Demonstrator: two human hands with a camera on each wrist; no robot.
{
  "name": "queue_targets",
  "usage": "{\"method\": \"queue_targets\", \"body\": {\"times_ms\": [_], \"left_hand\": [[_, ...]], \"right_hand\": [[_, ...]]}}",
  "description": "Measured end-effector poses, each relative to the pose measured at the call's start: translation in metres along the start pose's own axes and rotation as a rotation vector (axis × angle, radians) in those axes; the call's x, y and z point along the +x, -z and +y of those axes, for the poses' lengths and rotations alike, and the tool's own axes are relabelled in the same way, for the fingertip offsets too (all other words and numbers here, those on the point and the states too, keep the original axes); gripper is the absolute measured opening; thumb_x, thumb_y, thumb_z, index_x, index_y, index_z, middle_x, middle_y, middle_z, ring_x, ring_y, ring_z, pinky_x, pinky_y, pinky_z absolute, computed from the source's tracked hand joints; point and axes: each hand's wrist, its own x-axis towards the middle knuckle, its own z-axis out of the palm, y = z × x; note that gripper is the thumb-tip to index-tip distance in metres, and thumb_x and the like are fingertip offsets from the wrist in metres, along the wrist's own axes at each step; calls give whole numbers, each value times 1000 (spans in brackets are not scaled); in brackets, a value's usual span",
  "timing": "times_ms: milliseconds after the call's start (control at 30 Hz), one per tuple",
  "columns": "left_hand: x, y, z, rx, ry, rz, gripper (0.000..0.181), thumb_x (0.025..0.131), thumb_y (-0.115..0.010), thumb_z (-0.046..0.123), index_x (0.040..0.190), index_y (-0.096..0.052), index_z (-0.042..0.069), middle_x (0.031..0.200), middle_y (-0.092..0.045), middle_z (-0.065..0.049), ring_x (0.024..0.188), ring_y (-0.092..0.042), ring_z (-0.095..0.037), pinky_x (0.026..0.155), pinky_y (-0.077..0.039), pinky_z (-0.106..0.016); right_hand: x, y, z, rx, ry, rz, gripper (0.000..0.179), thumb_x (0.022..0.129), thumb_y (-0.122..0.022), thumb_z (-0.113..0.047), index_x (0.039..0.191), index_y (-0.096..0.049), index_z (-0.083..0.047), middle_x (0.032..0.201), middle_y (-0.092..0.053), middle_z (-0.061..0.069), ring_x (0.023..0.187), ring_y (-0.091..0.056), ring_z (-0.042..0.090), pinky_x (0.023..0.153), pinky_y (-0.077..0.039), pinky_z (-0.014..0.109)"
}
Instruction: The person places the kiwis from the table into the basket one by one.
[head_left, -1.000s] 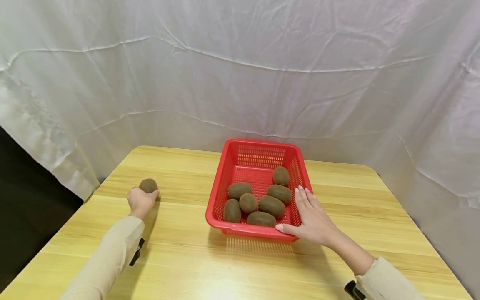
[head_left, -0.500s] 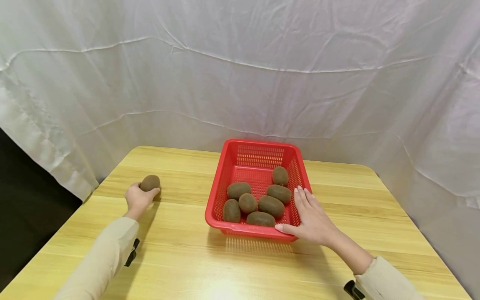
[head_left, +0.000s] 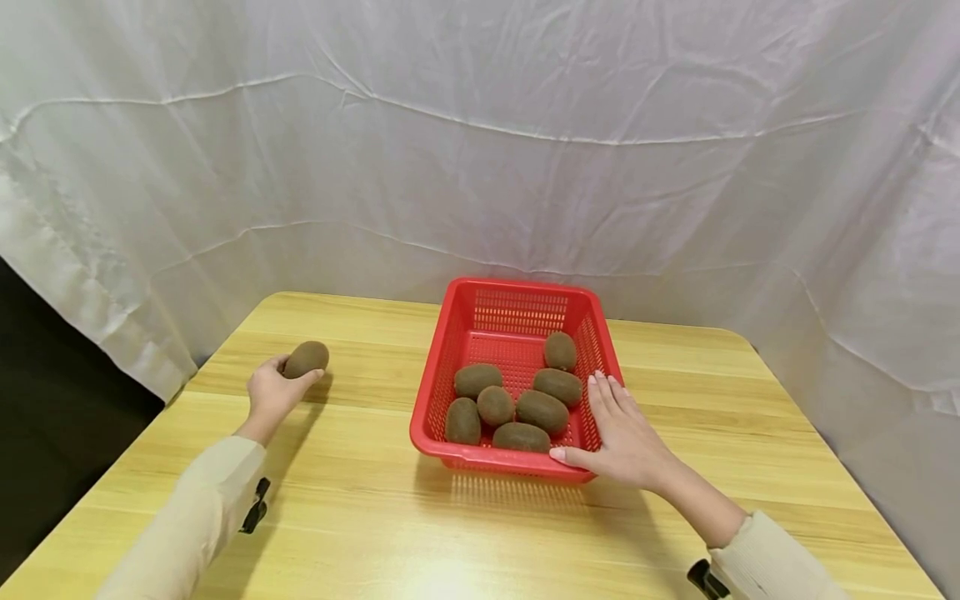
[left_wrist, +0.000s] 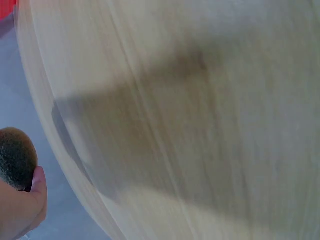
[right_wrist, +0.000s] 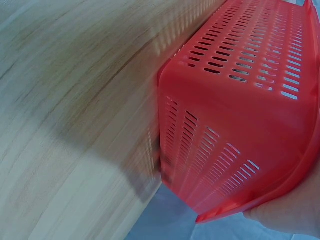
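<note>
My left hand [head_left: 273, 392] grips a brown, fuzzy kiwi [head_left: 307, 359] between thumb and fingers, over the left part of the table. In the left wrist view that same kiwi [left_wrist: 18, 159] appears at the lower left edge, partly covered by the hand [left_wrist: 22, 212]. A red plastic basket [head_left: 431, 392] stands at the table's middle with several kiwis [head_left: 542, 412] lying inside. On its near right corner rests my right hand [head_left: 630, 442], fingers straight along the side and thumb on the front rim. The right wrist view shows the basket's slotted outer wall [right_wrist: 220, 130] and part of that hand [right_wrist: 295, 207].
The light wooden table [head_left: 360, 517] has rounded far corners. White cloth [head_left: 480, 167] hangs behind it and along both sides. A dark area [head_left: 52, 408] lies beyond the left edge.
My left hand has turned and raised the kiwi slightly, moving it a little farther away and to the right. The right hand and basket have stayed practically still.
</note>
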Motion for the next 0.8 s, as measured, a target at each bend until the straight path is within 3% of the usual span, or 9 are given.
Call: {"method": "queue_targets", "body": {"times_ms": [333, 800], "left_hand": [[-5, 1, -4, -2, -88, -13, 64, 83, -67, 24, 131, -43, -11, 128, -50, -32, 114, -51, -43, 93, -47, -49], [-5, 4, -3, -14, -144, -76, 67, 83, -67, 27, 133, -42, -9, 131, -47, -31, 117, -49, -43, 94, -47, -49]], "right_hand": [[0, 1, -1, 4, -1, -3, 110, 76, -58, -66, 144, -15, 10, 152, -13, 26, 140, -11, 45, 114, -13, 55], [-1, 2, -2, 3, -1, -2, 109, 76, -58, -65, 144, -16, 10, 152, -14, 27, 140, -12, 45, 114, -14, 55]]}}
